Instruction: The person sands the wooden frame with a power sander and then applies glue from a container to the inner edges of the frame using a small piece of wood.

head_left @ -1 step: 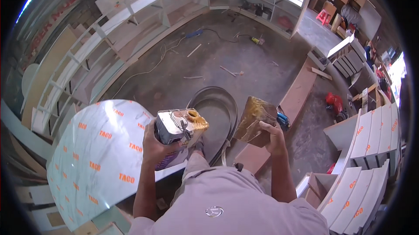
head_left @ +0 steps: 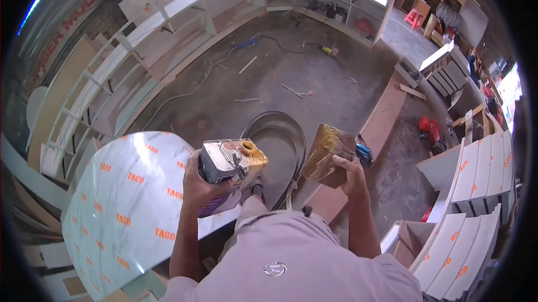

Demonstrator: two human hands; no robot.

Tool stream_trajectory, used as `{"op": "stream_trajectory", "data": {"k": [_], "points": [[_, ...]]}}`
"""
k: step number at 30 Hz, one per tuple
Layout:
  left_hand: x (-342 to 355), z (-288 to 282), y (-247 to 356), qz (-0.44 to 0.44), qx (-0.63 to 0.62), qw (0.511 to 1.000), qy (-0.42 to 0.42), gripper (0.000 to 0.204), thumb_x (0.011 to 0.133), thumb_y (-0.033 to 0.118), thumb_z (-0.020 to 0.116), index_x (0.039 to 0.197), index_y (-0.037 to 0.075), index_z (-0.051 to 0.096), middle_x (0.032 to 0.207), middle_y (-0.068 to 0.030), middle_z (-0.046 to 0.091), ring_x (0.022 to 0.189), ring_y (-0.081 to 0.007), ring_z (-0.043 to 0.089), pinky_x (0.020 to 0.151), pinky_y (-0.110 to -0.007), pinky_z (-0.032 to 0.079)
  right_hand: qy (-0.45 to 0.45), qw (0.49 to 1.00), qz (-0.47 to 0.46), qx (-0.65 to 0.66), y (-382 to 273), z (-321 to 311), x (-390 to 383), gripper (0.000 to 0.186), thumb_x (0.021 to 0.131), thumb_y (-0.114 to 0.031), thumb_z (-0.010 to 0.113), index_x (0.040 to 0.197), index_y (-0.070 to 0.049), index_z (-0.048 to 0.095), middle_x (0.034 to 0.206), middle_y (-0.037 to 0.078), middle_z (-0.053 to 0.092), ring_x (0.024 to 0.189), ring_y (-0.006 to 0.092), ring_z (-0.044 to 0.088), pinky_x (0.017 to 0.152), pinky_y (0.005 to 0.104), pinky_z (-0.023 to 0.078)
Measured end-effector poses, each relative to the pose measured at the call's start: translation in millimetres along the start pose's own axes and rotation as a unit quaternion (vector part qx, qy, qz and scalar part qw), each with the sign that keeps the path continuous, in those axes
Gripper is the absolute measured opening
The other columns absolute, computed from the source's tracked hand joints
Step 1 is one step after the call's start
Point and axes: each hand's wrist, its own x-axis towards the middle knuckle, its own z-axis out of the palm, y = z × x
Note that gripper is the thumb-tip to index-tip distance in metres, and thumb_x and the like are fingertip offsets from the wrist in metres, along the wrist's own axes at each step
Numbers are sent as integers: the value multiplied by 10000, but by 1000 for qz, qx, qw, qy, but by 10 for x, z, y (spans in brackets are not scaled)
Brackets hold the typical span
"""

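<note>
My left hand (head_left: pixel 193 190) is closed around a metal can (head_left: pixel 221 162), held tilted in front of my chest. The can's open spout (head_left: pixel 248 148) is crusted with yellow glue. My right hand (head_left: pixel 350 174) grips the lower edge of a brown, glue-smeared square piece (head_left: pixel 327 153) and holds it up beside the can. The two things are apart, with a gap between them. Below both hands is my grey shirt (head_left: pixel 291 257).
A glossy white sheet with orange print (head_left: pixel 123 201) lies at lower left. A curved grey strip (head_left: pixel 280 134) sits on the concrete floor ahead. Curved white shelving (head_left: pixel 168 38) rings the far side. A long wooden plank (head_left: pixel 381 122), a red tool (head_left: pixel 428 128) and white curved panels (head_left: pixel 476 190) stand to the right.
</note>
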Motion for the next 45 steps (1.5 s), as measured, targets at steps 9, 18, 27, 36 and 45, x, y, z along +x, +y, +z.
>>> {"op": "stream_trajectory", "data": {"k": [9, 18, 27, 36, 45], "points": [[2423, -161, -296, 41, 206, 964, -161, 1039, 467, 336, 959, 1365, 39, 528, 1198, -160, 597, 1154, -356, 591, 1004, -440, 484, 4, 991, -14, -136, 458, 482, 2137, 349, 859, -137, 705, 1182, -8, 674, 1035, 53, 721, 921, 151, 678, 854, 304, 528], [4486, -14, -247, 51, 247, 934, -254, 1029, 466, 328, 932, 1361, -1, 548, 1234, -163, 611, 1198, -334, 594, 1064, -397, 463, -56, 989, 20, -135, 620, 1137, 3915, 274, 940, -92, 660, 1203, -12, 664, 1035, 13, 696, 903, 99, 616, 852, 294, 514], [5809, 390, -110, 17, 303, 912, -277, 1129, 463, 387, 920, 1422, -42, 505, 1305, -192, 598, 1218, -338, 588, 1082, -396, 447, -153, 981, 13, -118, 361, 1298, 5492, 276, 941, -52, 622, 1207, 8, 669, 1065, 24, 700, 946, 108, 613, 869, 287, 507], [7093, 791, -223, -33, 270, 914, -302, 1150, 443, 420, 906, 1415, -53, 513, 1307, -201, 607, 1220, -329, 597, 1079, -381, 451, -175, 975, 7, -136, -82, 1452, 6671, 281, 962, -82, 621, 1228, -6, 672, 1054, 19, 696, 923, 104, 601, 841, 278, 510], [8838, 1352, -821, -25, 278, 891, -357, 1153, 454, 426, 907, 1422, -52, 505, 1327, -198, 602, 1220, -321, 602, 1073, -377, 455, -157, 981, -11, -115, 75, 1430, 8357, 294, 974, -80, 636, 1259, -18, 672, 1104, 7, 692, 971, 99, 599, 884, 281, 502]]}}
